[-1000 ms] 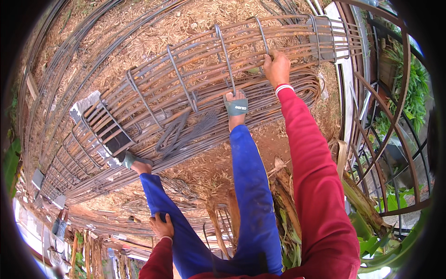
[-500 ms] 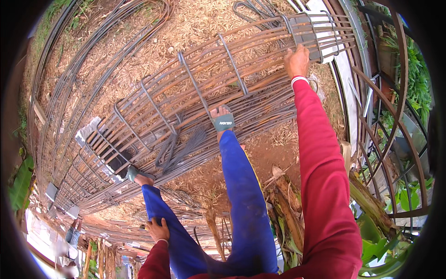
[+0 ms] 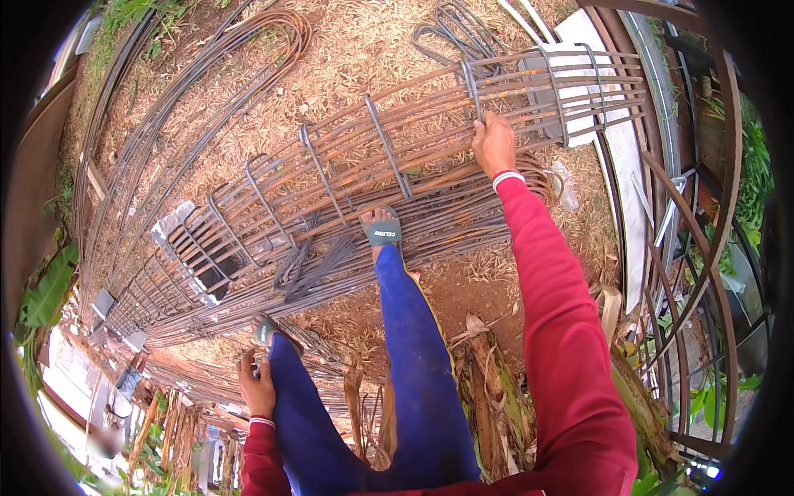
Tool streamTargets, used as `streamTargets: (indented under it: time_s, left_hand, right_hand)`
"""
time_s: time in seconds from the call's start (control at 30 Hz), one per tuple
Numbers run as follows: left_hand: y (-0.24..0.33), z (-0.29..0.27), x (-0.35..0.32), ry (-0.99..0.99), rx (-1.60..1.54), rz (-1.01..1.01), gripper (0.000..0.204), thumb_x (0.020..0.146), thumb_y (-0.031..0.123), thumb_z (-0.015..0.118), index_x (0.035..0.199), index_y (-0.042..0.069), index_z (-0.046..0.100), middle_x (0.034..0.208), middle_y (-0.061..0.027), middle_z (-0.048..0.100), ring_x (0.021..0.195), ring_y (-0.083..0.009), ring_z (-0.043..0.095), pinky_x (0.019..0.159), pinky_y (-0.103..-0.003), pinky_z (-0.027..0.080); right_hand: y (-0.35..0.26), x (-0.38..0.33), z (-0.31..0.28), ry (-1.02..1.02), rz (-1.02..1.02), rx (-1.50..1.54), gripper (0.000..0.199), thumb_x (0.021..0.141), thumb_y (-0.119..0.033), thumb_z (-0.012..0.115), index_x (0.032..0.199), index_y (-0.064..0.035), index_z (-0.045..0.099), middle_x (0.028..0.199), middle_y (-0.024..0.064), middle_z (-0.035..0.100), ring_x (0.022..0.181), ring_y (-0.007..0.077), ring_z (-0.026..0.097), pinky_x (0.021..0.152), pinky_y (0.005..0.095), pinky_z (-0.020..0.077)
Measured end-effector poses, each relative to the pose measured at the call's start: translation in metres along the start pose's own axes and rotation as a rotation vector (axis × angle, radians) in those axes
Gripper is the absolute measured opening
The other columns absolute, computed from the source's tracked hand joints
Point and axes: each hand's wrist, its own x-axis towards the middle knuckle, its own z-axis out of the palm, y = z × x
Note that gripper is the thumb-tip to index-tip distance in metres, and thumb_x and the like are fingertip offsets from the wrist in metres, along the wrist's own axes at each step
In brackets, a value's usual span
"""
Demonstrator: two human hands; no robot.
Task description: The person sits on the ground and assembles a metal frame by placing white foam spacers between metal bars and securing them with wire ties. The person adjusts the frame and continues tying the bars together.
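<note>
A long cage of rusty reinforcing bars [image 3: 430, 113] lies across the ground ahead of me, with square steel stirrups around it. My right hand [image 3: 495, 146] is closed on the lower part of one stirrup [image 3: 470, 89], toward the cage's right end; its fingertips are partly hidden. Another stirrup [image 3: 385, 142] stands farther left along the bars. Beside my left lower leg, my left hand [image 3: 255, 385] hangs with fingers apart and nothing in it.
My sandalled right foot [image 3: 381, 229] is against the cage's near side, over loose bars. Grey tie wire [image 3: 322, 263] lies near it. Bent bars [image 3: 277, 33] lie beyond, and a dark block [image 3: 213, 269] sits under the left part. Curved metal framework [image 3: 703, 273] rises at right.
My right hand and its stirrup have shifted left along the bars, away from the stirrup at the right end. My left hand has come off my leg. The view has shifted a little.
</note>
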Motion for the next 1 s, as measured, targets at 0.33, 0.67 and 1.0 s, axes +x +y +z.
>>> streamTargets:
  time_s: [0.33,0.67,1.0]
  left_hand:
    - [0.102,-0.002,-0.072,-0.026,-0.23,0.172,0.04,0.1,0.019,0.062,0.133,-0.002,0.054,0.123,-0.0201,0.056,0.109,-0.0323,0.058,0.097,-0.043,0.047]
    - [0.132,0.119,-0.149,-0.14,-0.408,-0.009,0.05,0.099,0.033,0.062,0.134,-0.002,0.053,0.129,-0.0251,0.055,0.12,-0.0432,0.054,0.103,-0.048,0.043]
    - [0.183,0.185,-0.215,-0.104,-0.442,0.007,0.056,0.097,0.035,0.064,0.137,-0.003,0.053,0.132,-0.0257,0.055,0.122,-0.0425,0.054,0.105,-0.048,0.042]
  right_hand:
    - [-0.052,-0.028,0.033,-0.081,-0.026,0.077,0.013,0.092,-0.008,0.063,0.098,0.003,0.065,0.102,0.0261,0.063,0.093,0.0459,0.063,0.084,0.0521,0.0509]
    - [-0.045,-0.013,0.026,-0.074,0.019,-0.009,0.013,0.09,-0.008,0.066,0.098,0.003,0.065,0.102,0.0278,0.064,0.093,0.0462,0.063,0.084,0.0524,0.0498]
    - [0.001,-0.004,-0.038,-0.004,-0.12,-0.069,0.025,0.09,-0.012,0.067,0.111,0.0001,0.063,0.104,0.0255,0.064,0.104,0.0445,0.062,0.091,0.0511,0.0491]
